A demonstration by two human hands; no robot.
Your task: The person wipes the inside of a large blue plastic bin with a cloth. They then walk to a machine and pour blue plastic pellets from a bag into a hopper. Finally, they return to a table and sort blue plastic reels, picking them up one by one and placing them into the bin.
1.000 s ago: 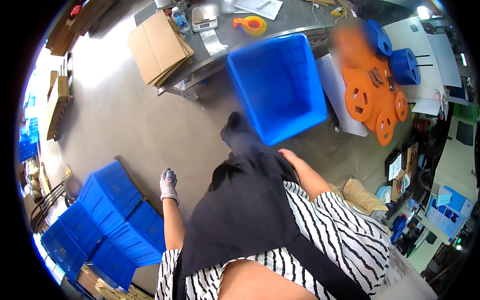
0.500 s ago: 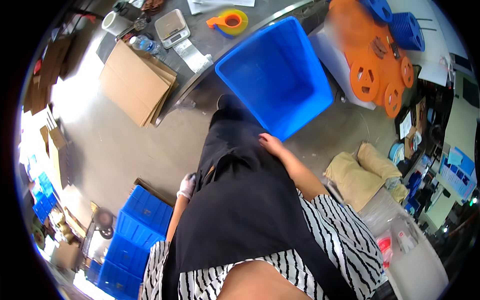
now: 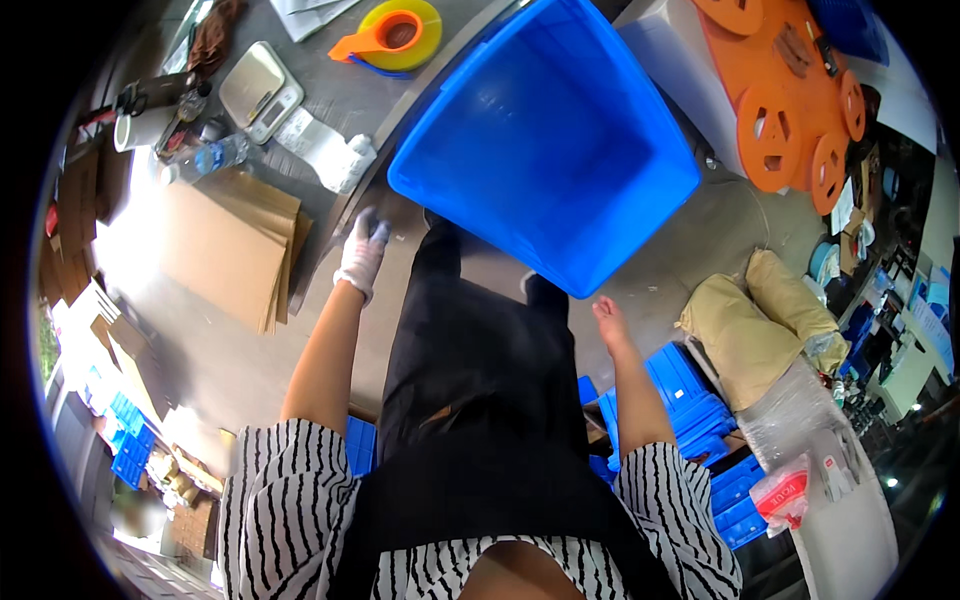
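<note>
A large blue plastic bin (image 3: 500, 130) stands ahead of me with its open top facing me, and nothing shows inside it. In a white glove, my left hand (image 3: 365, 248) reaches forward, fingers stretched out and holding nothing. It is apart from the bin, below the bin's left corner and near the grey table's edge. My right hand (image 3: 610, 322) is bare and hangs just below the bin's near corner, with a small gap to it. Its fingers look loosely extended, and I see nothing in them.
On the grey table (image 3: 330, 95) are a kitchen scale (image 3: 262, 92), a paper strip (image 3: 318, 150), a tape dispenser (image 3: 385, 38) and a plastic bottle (image 3: 215, 155). Flat cardboard sheets (image 3: 225, 245) lie at the left. Orange reels (image 3: 768, 130), beige sacks (image 3: 745, 330) and stacked blue bins (image 3: 680, 400) are at right.
Both hands have left my sides: the left has risen forward toward the table edge, the right has moved right. My view has shifted, so the bin appears larger and closer.
</note>
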